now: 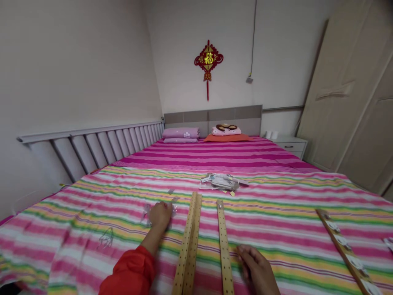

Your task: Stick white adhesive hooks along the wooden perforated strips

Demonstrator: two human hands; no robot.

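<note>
The left hand (159,216) is being held low over the striped bedsheet (270,229), its fingers bunched downward. Whether anything is being gripped cannot be told, though scraps of clear plastic (146,214) are lying just beside it. A red sleeve (132,270) is being worn on that arm. The right hand (256,268) is being held half-curled just beside a perforated wooden strip (224,250). Its fingers are blurred, so no hold can be made out. Two more perforated wooden strips (184,250) are lying side by side between the hands, and a wooden strip with white hooks (346,256) is being shown at the right — well apart from both hands. A heap of plastic-wrapped packets (219,181) is lying further up the bedsheet.
</note>
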